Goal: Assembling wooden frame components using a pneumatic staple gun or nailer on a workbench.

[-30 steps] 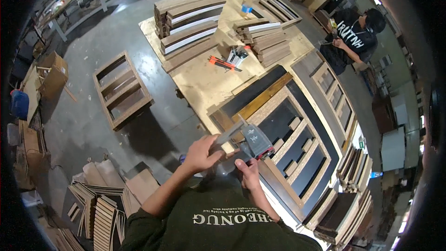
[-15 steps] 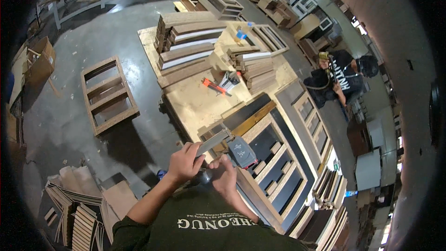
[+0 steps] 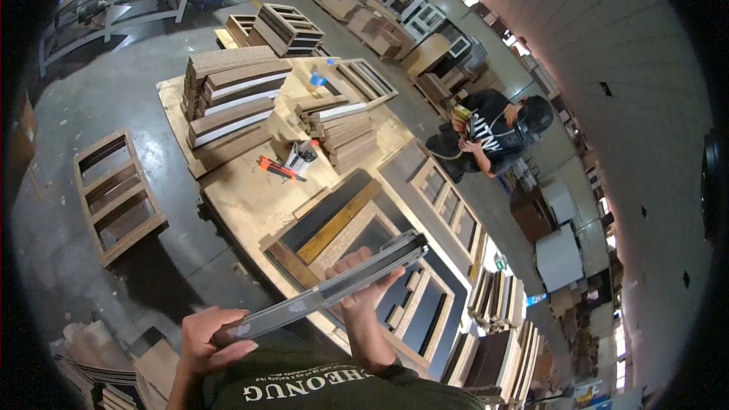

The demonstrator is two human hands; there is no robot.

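A long, narrow grey strip (image 3: 304, 304), channel-like with a dark rounded end, lies slantwise across my front, held in both hands. My left hand (image 3: 206, 340) is closed on its lower left end, thumb and fingers on opposite sides. My right hand (image 3: 364, 288) is closed round it nearer the far right end, partly hidden behind it. What kind of strip it is I cannot make out. Beneath and beyond it, a light wooden frame (image 3: 434, 326) rests on a dark panel on the worktable (image 3: 243, 212). A yellowish wood strip (image 3: 338, 222) lies beside the frame.
Stacked wood strips (image 3: 235, 91) sit on the table beyond an orange-handled tool (image 3: 279, 169). On the floor at left stands a wooden frame (image 3: 118, 193). Another person (image 3: 493, 133) works across the table at right. More boards (image 3: 497, 300) are stacked at the near right.
The grey strip now stretches broadside between my hands. My left hand has moved left and down. The grey, red-edged case seen by my right hand before no longer shows. My view has turned right.
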